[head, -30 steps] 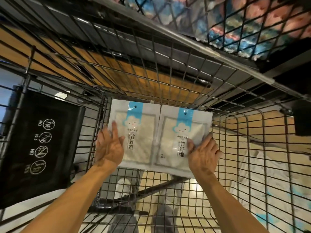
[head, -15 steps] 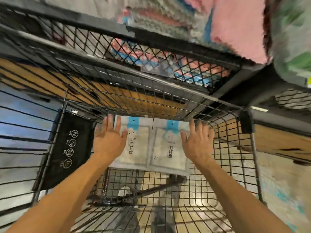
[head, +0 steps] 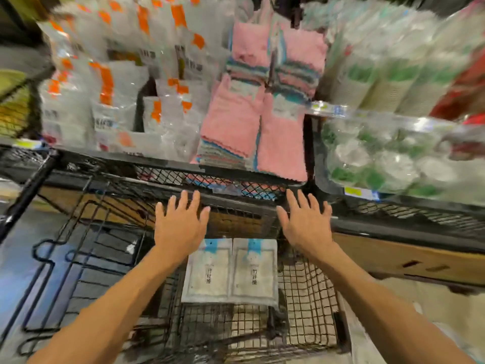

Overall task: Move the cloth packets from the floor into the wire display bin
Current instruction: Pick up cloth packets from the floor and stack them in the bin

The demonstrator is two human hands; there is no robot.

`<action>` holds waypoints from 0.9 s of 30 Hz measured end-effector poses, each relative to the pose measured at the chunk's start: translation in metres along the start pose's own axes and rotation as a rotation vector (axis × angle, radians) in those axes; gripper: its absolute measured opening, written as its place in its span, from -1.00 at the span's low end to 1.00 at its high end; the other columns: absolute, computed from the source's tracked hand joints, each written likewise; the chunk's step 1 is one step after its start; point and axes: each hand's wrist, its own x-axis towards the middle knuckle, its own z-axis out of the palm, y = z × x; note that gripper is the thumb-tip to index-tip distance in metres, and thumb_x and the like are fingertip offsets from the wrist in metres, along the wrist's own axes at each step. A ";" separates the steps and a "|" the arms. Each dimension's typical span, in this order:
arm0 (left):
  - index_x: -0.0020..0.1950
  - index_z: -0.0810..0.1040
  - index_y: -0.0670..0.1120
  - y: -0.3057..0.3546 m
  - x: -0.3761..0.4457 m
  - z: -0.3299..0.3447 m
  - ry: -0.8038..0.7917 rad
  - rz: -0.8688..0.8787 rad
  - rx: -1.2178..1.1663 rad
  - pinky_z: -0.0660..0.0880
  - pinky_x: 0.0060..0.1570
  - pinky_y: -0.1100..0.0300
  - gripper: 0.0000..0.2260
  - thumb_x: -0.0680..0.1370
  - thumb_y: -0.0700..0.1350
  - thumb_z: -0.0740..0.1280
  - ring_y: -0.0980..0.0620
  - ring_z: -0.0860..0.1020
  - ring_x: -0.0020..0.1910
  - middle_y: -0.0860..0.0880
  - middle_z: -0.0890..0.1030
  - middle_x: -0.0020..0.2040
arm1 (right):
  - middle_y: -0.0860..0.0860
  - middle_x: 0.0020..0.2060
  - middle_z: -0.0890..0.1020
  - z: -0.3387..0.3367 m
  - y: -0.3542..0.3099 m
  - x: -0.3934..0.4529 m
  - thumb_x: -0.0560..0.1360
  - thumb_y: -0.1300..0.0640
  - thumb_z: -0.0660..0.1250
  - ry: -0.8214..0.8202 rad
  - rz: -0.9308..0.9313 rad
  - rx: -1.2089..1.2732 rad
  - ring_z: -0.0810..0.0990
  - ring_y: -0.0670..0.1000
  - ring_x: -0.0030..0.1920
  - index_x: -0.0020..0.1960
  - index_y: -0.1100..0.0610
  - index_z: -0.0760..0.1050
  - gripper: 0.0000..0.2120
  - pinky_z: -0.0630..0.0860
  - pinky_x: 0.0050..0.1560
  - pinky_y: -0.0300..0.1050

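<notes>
Two packets (head: 207,271) (head: 254,270) lie flat side by side on the mesh floor of the bin (head: 309,306), their blue header tabs pointing away from you and their edges touching or slightly overlapping; the print on them is too blurred to read. Your left hand (head: 178,227) is raised above the bin with its fingers straight and spread, its grip apart and holding nothing; its wrist crosses in front of the upper left corner of the left packet. Your right hand (head: 305,224) is likewise spread, grip apart and empty, just beyond the upper right corner of the right packet. Both sets of fingertips reach toward the dark rail (head: 236,179) of the shelf in front of you; you cannot tell from this view whether they touch it. Above that rail, a stack of pink cloths (head: 244,124) with striped edges stands in the middle of the shelf. To its left are clear bags with orange labels (head: 105,101), and to its right clear bags with green contents (head: 380,153), all smeared by motion blur. A black wire frame (head: 78,258) stands to the left of the bin, and a wooden panel (head: 406,258) runs to the right under the shelf.
</notes>
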 end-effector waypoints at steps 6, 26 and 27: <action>0.67 0.04 0.12 0.024 -0.021 -0.097 0.016 0.016 -0.071 0.05 0.55 -0.28 -0.42 0.67 0.29 -0.11 -0.09 0.13 0.63 -0.02 0.13 0.67 | 0.04 0.67 0.11 -0.097 0.019 -0.027 0.70 -0.27 -0.12 0.066 -0.019 0.042 0.07 0.18 0.65 0.68 -0.03 0.00 -0.38 0.01 0.56 0.35; 0.65 0.07 0.09 0.136 -0.058 -0.253 0.198 0.679 -0.105 0.07 0.52 -0.31 -0.41 0.66 0.29 -0.15 -0.09 0.16 0.61 -0.01 0.10 0.67 | 0.05 0.68 0.08 -0.224 0.066 -0.198 0.67 -0.34 -0.13 0.283 0.518 0.164 0.05 0.19 0.65 0.68 -0.03 0.00 -0.32 -0.02 0.59 0.33; 0.65 0.10 0.09 0.147 -0.066 -0.253 0.195 0.734 -0.113 0.08 0.51 -0.33 -0.40 0.65 0.29 -0.15 -0.08 0.18 0.61 -0.01 0.13 0.66 | 0.04 0.67 0.10 -0.223 0.069 -0.213 0.67 -0.35 -0.13 0.296 0.557 0.167 0.06 0.18 0.65 0.68 -0.03 0.01 -0.32 -0.01 0.59 0.34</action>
